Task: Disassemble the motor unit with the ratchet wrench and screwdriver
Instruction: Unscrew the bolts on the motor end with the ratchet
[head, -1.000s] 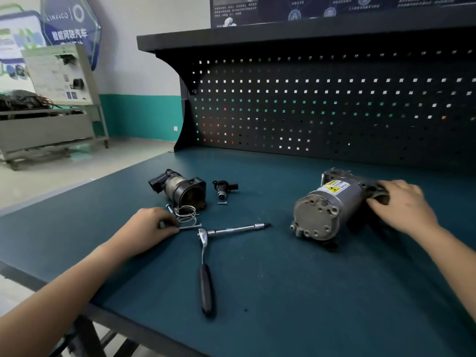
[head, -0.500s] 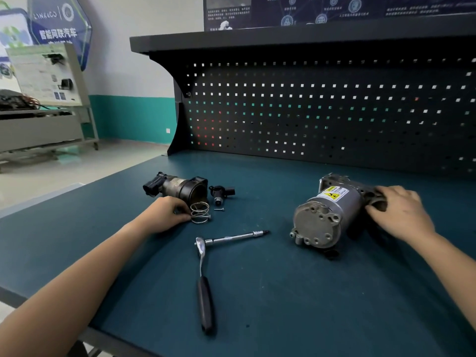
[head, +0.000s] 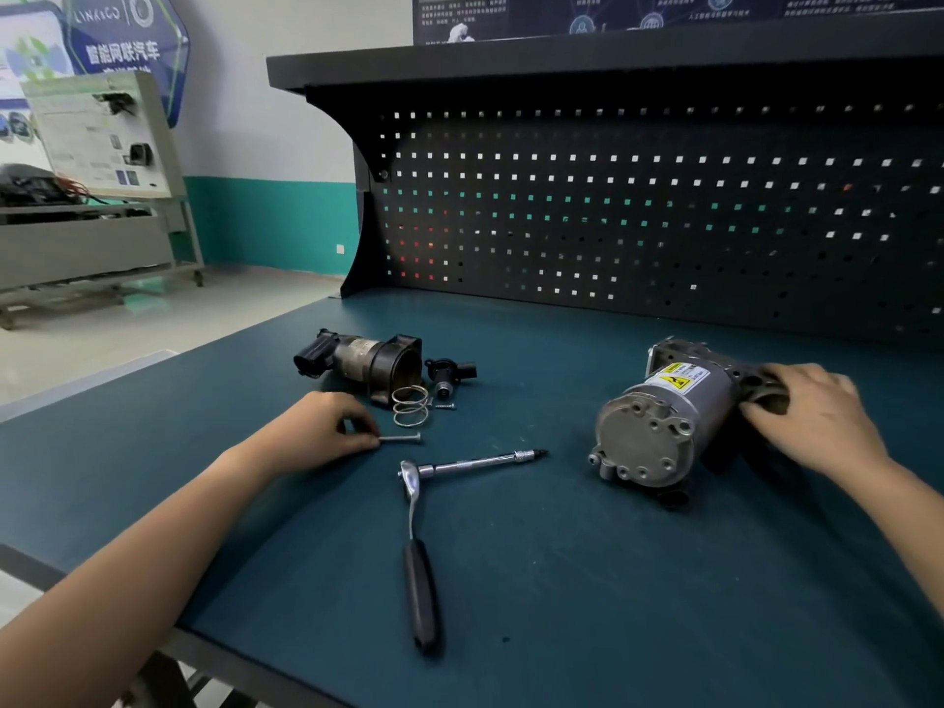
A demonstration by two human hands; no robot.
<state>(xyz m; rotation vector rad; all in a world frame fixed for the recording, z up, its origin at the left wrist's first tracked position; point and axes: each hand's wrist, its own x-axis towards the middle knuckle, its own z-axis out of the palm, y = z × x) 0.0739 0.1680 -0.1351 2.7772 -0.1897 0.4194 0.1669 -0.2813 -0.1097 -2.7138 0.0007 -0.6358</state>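
Grey cast-metal cylindrical motor unit (head: 669, 421) under right hand (head: 812, 416)

- Workbench top (head: 562, 580): dark teal.
- Pegboard (head: 638, 206): black, a grid of small square holes.
- Motor unit (head: 669, 421): grey metal, yellow warning label.
- Ratchet wrench (head: 416, 534): silver, black handle.
- Wall stripe (head: 265, 222): teal.

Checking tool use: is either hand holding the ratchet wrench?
No, the ratchet wrench lies alone on the bench, with the left hand and right hand away from it.
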